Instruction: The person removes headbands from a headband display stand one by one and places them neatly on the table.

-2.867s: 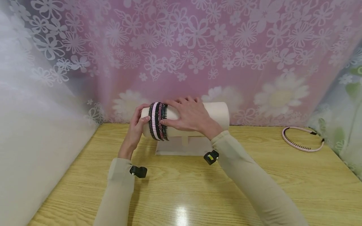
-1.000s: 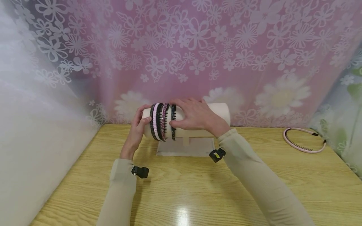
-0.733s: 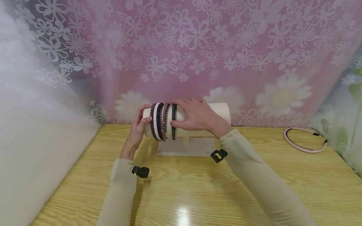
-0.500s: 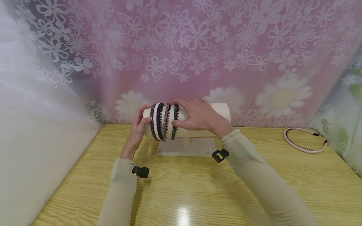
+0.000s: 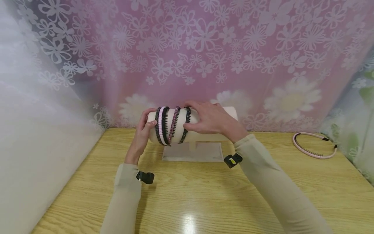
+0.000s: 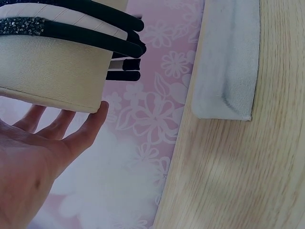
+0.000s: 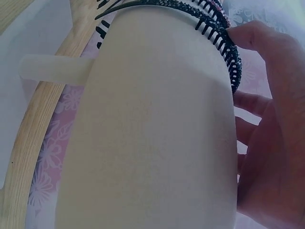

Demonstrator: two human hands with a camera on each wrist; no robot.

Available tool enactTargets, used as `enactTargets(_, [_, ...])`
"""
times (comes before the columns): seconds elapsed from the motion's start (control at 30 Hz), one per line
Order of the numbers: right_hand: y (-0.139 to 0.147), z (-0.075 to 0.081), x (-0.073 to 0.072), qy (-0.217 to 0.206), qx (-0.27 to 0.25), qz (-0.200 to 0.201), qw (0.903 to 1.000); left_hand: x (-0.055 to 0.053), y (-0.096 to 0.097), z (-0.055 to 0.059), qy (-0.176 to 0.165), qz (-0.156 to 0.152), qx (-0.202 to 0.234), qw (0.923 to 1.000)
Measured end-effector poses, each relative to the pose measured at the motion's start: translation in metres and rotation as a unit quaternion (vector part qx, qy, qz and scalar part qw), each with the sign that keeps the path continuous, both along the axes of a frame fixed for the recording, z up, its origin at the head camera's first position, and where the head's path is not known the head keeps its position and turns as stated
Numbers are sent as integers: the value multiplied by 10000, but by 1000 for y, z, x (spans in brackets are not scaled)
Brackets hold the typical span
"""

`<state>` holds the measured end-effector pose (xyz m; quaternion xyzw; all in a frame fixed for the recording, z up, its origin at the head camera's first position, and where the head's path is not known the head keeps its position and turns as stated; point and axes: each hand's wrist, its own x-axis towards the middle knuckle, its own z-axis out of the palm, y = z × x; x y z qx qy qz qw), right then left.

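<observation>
A cream T-bar display roll [image 5: 228, 112] on a flat base [image 5: 201, 152] carries several headbands. My left hand [image 5: 142, 130] holds the roll's left end, thumb in front and fingers behind; the left wrist view shows its fingers [image 6: 90, 126] along the end's edge. My right hand [image 5: 211, 118] pinches a dark glittery toothed headband [image 5: 187, 118] between thumb and forefinger, its band curving round the roll. To its left sits a pink glitter headband [image 5: 173, 125], slanted. Further left a black toothed headband [image 5: 165, 126], a pale pink headband [image 5: 160, 125] and another dark glittery one [image 5: 157, 128] stand close together.
A loose pink toothed headband [image 5: 309, 152] lies at the right end of the wooden table [image 5: 175, 195]. A pink flowered curtain [image 5: 187, 65] hangs right behind the roll, with a whitish sheet [image 5: 38, 130] on the left side.
My right hand has moved right along the roll with the dark glittery headband, away from the group. The pink glitter headband has shifted right and now slants. My left hand stays at the roll's end.
</observation>
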<state>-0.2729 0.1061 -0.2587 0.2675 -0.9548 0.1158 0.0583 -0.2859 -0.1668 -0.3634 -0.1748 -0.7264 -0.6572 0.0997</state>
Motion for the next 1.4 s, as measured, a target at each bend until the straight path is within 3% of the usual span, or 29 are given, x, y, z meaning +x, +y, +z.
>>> enactTargets(1.4, [30,-2,7,167,-194,-19,9997,2,2,1,64,4,-32,10000])
